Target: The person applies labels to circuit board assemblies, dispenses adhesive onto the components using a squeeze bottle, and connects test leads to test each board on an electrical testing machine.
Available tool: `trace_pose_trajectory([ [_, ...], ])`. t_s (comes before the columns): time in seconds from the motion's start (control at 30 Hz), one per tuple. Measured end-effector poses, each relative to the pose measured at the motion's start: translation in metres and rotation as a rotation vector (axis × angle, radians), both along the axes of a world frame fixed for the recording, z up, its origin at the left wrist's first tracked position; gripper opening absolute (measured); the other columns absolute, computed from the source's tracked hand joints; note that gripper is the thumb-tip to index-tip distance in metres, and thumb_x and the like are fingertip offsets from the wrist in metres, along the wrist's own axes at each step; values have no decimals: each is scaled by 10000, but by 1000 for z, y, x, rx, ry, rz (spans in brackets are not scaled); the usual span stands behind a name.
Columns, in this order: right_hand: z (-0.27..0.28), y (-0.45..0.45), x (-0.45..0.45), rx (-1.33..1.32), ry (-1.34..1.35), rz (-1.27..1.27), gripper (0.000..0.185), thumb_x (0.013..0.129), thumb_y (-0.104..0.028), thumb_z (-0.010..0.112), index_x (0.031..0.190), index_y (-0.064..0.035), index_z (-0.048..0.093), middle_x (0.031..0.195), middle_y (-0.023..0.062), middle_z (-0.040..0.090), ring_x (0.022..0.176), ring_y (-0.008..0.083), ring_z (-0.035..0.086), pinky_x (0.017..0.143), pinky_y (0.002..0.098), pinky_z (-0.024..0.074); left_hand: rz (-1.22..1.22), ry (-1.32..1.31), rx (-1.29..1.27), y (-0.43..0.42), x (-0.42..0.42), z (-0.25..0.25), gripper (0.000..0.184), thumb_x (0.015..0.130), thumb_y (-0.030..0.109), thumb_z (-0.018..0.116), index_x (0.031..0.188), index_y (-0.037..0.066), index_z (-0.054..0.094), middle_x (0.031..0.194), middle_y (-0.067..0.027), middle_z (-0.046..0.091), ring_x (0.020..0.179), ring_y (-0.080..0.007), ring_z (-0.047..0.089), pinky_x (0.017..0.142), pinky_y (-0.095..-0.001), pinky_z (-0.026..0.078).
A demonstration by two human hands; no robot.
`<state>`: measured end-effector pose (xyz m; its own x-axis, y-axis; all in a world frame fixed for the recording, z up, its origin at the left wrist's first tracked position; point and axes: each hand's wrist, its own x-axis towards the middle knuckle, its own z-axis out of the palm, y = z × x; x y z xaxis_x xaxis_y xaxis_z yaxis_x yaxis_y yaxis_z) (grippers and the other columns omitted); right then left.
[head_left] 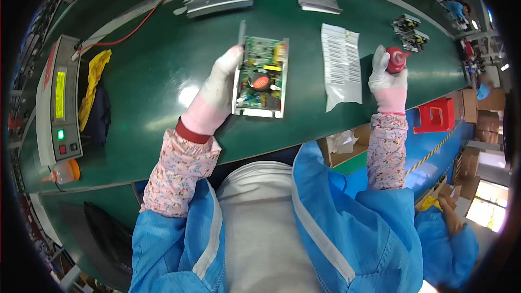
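Observation:
My left hand (221,78), in a white and pink glove, is closed on the left edge of a power supply board (261,68). This green circuit board sits in an open silver metal frame and carries a round black part with an orange label. At the right, my gloved right hand (386,80) has its fingers around a small red squeeze bottle (397,59), whose nozzle points right. A printed label sheet (342,65) lies on the green table (301,125) between the two hands.
On the left stands a meter (59,97) with a lit yellow display, near a yellow cloth (93,87) and an orange-capped bottle (67,171). Metal-framed units (220,1) lie at the back, small boards (411,32) at far right. A red stool (434,116) stands beyond the table edge.

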<state>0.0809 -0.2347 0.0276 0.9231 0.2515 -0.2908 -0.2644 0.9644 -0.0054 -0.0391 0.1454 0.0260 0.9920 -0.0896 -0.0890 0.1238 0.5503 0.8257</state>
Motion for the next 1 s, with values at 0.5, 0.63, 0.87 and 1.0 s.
trace_pose_trajectory([
  [0.5,42,123,-27,-1495,-487,-81,359,937,-158,677,1256,2,636,1003,114,702,810,150,648,705,243,529,-39,294,964,40,22,42,652,932,379,717,1368,-60,512,891,-128,645,783,-163,654,702,-278,533],
  [0.63,53,212,28,-1942,-959,-33,251,901,-151,701,1080,19,752,837,58,721,712,126,628,641,247,473,621,-477,1775,64,85,41,447,842,350,770,1201,97,685,1071,-71,677,909,-249,646,795,-358,529],
  [0.87,37,282,107,-2441,-955,174,378,931,-379,621,1000,-37,767,815,92,731,685,217,647,646,316,497,224,-305,2121,55,165,49,440,791,440,777,1099,137,696,1092,-69,711,1020,-289,649,865,-410,525],
  [1.0,30,285,97,-2561,-979,30,334,924,-352,614,965,-51,753,871,97,740,753,269,672,693,358,513,120,-260,2125,50,177,47,487,743,436,807,1094,119,689,1053,-77,720,981,-304,659,854,-415,525],
])
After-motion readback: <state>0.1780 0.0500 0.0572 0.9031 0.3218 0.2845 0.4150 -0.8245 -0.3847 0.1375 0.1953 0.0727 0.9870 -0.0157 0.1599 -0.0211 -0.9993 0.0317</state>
